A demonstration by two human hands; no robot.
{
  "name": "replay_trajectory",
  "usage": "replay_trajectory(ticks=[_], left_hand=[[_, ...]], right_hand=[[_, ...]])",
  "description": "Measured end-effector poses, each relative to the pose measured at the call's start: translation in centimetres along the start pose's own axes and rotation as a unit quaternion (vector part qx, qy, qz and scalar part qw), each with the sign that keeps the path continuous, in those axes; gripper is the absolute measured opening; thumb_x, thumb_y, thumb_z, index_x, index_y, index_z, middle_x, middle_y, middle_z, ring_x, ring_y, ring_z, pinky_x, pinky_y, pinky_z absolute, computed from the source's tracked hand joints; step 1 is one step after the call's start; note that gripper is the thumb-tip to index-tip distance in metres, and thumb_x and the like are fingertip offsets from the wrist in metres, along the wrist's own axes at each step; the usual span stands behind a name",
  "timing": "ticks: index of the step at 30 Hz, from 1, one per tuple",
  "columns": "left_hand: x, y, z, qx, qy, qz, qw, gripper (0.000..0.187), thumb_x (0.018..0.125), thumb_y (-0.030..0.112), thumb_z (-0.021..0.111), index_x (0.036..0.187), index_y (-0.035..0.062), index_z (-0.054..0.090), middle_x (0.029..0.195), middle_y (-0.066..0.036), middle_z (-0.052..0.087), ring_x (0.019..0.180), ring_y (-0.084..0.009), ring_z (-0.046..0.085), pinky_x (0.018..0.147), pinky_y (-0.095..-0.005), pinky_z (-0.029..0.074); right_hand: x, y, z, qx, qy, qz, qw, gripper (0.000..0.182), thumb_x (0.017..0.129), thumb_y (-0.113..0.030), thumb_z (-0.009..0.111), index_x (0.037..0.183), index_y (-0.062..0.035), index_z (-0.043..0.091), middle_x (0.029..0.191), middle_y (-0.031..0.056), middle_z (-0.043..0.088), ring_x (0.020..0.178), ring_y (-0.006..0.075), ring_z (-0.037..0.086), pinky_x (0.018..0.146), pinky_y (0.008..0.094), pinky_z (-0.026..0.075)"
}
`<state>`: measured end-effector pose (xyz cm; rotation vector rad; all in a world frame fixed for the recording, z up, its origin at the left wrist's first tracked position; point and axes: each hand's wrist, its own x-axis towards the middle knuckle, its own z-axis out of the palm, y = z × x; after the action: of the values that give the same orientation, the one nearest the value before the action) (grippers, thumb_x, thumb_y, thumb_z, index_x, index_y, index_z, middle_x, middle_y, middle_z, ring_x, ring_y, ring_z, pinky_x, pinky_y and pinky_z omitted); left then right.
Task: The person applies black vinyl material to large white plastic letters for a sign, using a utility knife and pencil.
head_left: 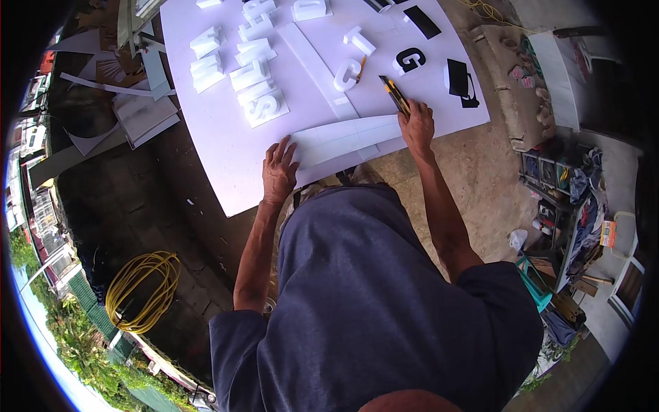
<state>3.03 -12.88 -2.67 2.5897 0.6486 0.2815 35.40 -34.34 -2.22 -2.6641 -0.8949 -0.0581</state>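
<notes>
A long white sheet strip with faint lines on it lies along the near edge of the white table. My left hand rests at the strip's left end, fingers stretched out and pressing on it. At the other end, my right hand is closed around a yellow and black utility knife, its tip pointing away from me. Just beyond the knife stand a white letter C and a black-faced letter G. A pencil-like orange stick leans by the C.
Several white cut-out letters stand in rows on the table's left half. A flat pale strip runs across its middle. Black pieces lie at the right. On the floor are a coiled yellow hose or cable and a cluttered shelf.
</notes>
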Motion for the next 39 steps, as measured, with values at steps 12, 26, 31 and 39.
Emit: replay_trajectory(ticks=[12,26,31,39], left_hand=[[0.0,0.3,0.0,0.003,0.006,-0.001,1.000,0.052,0.078,0.006,0.075,0.129,0.0065,0.064,0.149,-0.007,0.051,0.128,-0.0366,0.050,0.103,-0.0452,0.046],[0.0,0.0,0.3,0.007,0.005,-0.008,1.000,0.054,0.078,0.006,0.074,0.130,0.0074,0.063,0.150,-0.007,0.051,0.129,-0.0356,0.049,0.104,-0.0449,0.046],[-0.2,0.1,0.5,0.004,0.005,-0.019,1.000,0.054,0.078,0.006,0.074,0.131,0.0076,0.063,0.150,-0.007,0.051,0.129,-0.0350,0.049,0.105,-0.0449,0.045],[-0.2,0.2,0.4,0.003,0.009,-0.017,1.000,0.055,0.078,0.005,0.074,0.132,0.0075,0.063,0.150,-0.006,0.051,0.130,-0.0344,0.048,0.105,-0.0447,0.045]], right_hand=[[0.7,1.0,0.6,0.017,-0.007,-0.033,0.999,0.047,0.079,-0.019,0.080,0.120,-0.0024,0.064,0.104,0.0153,0.059,0.100,0.0350,0.062,0.083,0.0457,0.057],[0.6,1.3,0.3,0.031,-0.022,-0.030,0.999,0.050,0.081,-0.023,0.079,0.124,-0.0048,0.063,0.110,0.0142,0.058,0.106,0.0335,0.061,0.085,0.0452,0.057],[0.8,1.4,0.4,0.016,-0.036,-0.026,0.999,0.051,0.081,-0.024,0.079,0.126,-0.0042,0.062,0.112,0.0144,0.058,0.107,0.0336,0.061,0.087,0.0450,0.057],[0.9,1.6,0.5,0.017,-0.059,-0.019,0.998,0.050,0.085,-0.026,0.075,0.128,-0.0048,0.061,0.113,0.0160,0.058,0.109,0.0356,0.060,0.091,0.0455,0.053]])
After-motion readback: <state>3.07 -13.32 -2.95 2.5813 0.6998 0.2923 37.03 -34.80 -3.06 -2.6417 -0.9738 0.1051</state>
